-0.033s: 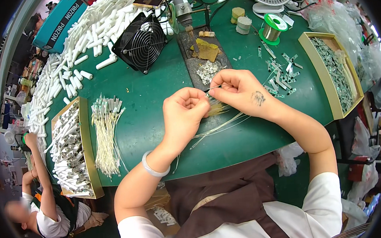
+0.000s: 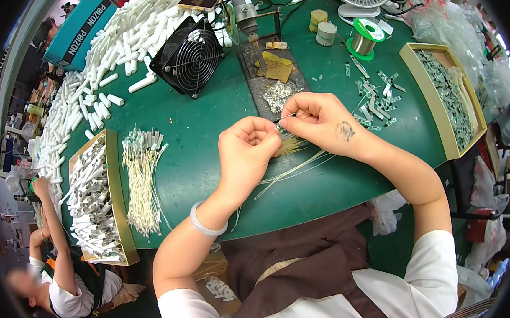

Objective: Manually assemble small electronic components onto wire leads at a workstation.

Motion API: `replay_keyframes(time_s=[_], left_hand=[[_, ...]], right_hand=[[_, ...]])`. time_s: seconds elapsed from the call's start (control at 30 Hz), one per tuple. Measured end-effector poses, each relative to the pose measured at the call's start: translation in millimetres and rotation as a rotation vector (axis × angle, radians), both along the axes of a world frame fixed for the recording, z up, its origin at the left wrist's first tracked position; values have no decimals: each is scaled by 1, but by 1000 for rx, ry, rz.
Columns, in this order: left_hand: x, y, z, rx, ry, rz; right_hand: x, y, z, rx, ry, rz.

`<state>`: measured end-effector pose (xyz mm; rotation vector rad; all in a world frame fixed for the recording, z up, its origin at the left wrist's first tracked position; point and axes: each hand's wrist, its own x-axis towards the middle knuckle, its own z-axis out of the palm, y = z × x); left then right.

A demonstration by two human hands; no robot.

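Note:
My left hand and my right hand meet over the green table, fingertips almost touching. The right thumb and forefinger pinch a thin wire that runs toward the left fingertips. My left hand is closed in a pinch too, but its fingers hide what is in it. Beneath the hands lies a bunch of fine pale wires, partly covered by them. Several long loose wires trail off toward the table's front edge. Just beyond the fingertips, silvery solder scraps lie on a dark board below a soldering iron.
To the left are a bundle of wired strips and a box of white tubes. Loose circuit strips and another box lie right. A black fan, solder spool and white tube pile stand behind. Another person works at left.

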<state>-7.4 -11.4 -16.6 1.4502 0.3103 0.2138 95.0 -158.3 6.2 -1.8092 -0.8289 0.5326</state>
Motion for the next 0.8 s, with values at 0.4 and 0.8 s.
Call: replay_keyframes(time_s=[0.4, 0.8], left_hand=[[0, -1, 0, 19, -10, 2], [2, -1, -1, -43, -21, 31]], right_hand=[[-1, 1, -3, 12, -10, -24], [-1, 1, -1, 32, 34, 3]])
